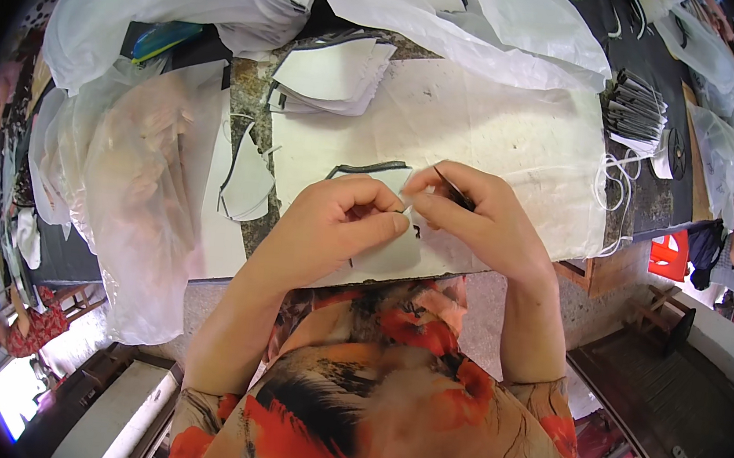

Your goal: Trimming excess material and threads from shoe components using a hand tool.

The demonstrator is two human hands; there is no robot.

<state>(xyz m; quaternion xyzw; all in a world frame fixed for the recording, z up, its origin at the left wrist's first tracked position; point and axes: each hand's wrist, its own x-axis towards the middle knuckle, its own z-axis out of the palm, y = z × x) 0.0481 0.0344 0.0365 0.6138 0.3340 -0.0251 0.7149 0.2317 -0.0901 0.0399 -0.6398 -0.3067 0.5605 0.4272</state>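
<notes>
My left hand (337, 217) is closed in a pinch on the edge of a white fabric piece with black trim (393, 256), near the table's front edge. The piece lies partly under that hand, so much of it is hidden. Close beside, my right hand (479, 213) has its thumb and forefinger pressed together, almost meeting the left fingertips. A small dark pointed tool (452, 189), perhaps thread snips, sits in the right hand. Whatever is between the fingertips is too small to make out. A tiny dark scrap (417, 231) shows below them.
White cloth (525, 147) covers the work surface. A stack of similar trimmed pieces (333, 76) lies at the back left, one loose piece (249, 178) left of my hand. Clear plastic bags (143, 172) crowd left and back. Bundled pieces (636, 114) and white cord (623, 187) lie right.
</notes>
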